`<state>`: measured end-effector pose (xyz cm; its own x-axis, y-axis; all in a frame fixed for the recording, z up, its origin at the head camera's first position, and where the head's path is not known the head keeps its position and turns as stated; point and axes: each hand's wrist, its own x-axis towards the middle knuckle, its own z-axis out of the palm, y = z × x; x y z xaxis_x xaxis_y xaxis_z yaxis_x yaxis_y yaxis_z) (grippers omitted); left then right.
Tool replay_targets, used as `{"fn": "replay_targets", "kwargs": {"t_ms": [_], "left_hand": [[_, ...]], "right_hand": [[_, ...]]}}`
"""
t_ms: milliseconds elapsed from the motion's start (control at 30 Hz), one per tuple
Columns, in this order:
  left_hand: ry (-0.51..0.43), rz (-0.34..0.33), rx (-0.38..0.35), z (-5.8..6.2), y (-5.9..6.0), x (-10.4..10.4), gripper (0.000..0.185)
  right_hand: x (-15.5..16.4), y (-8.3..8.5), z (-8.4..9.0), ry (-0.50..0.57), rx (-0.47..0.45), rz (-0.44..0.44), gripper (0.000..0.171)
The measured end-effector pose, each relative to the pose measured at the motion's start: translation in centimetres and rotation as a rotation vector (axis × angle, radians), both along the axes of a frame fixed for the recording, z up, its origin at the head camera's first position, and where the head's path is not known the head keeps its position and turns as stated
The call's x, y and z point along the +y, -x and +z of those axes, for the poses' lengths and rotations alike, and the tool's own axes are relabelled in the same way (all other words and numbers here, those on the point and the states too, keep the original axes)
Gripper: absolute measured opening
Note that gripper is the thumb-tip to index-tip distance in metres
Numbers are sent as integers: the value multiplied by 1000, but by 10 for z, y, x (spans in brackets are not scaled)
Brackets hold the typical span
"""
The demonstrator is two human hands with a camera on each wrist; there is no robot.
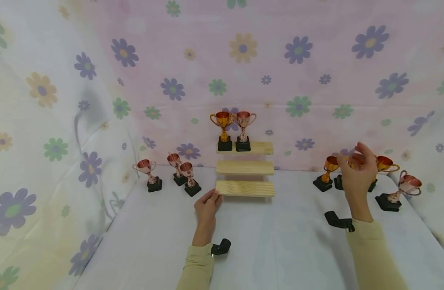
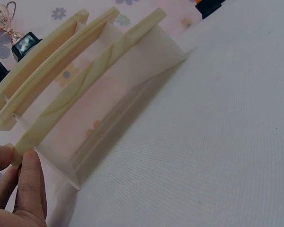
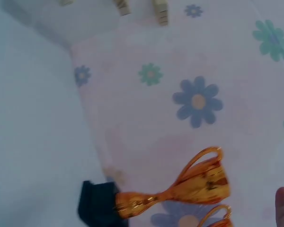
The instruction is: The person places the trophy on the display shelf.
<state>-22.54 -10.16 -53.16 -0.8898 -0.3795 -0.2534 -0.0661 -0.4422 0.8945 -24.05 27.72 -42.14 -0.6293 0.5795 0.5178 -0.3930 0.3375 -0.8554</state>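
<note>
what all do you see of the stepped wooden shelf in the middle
The stepped shelf has three pale, grained wooden planks, rising in steps toward the floral backdrop on whitish side supports. It stands upright on the white tabletop. A gold trophy and a rose-gold trophy stand on the top plank. The left hand's grip pinches the left end of the lowest plank.

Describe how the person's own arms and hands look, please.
The left sleeve and right sleeve are plain, long and pale khaki-yellow. A small, angular black left wrist device and a similar right wrist device sit by the cuffs. The left hand and right hand are ungloved.
</note>
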Motion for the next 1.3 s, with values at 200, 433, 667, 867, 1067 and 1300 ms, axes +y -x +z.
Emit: {"fn": "replay_targets", "kwargs": {"t_ms": [200, 433, 667, 867, 1067, 1300], "left_hand": [[-8, 3, -8, 3, -1, 0, 30], [-17, 8, -7, 3, 1, 0, 29], [-24, 9, -11, 2, 1, 0, 31], [-30, 15, 0, 0, 3, 1, 30], [-15, 7, -1, 0, 1, 0, 30], [-3, 9, 2, 1, 0, 1, 30]], "right_hand": [[-2, -15, -38, 62, -71, -96, 70], [1, -1, -70, 49, -228, -101, 81], [-4, 18, -81, 54, -241, -39, 80], [-6, 28, -84, 23, -189, -28, 76], [-7, 36, -82, 57, -190, -36, 72], [-8, 41, -83, 74, -200, -51, 68]]}}
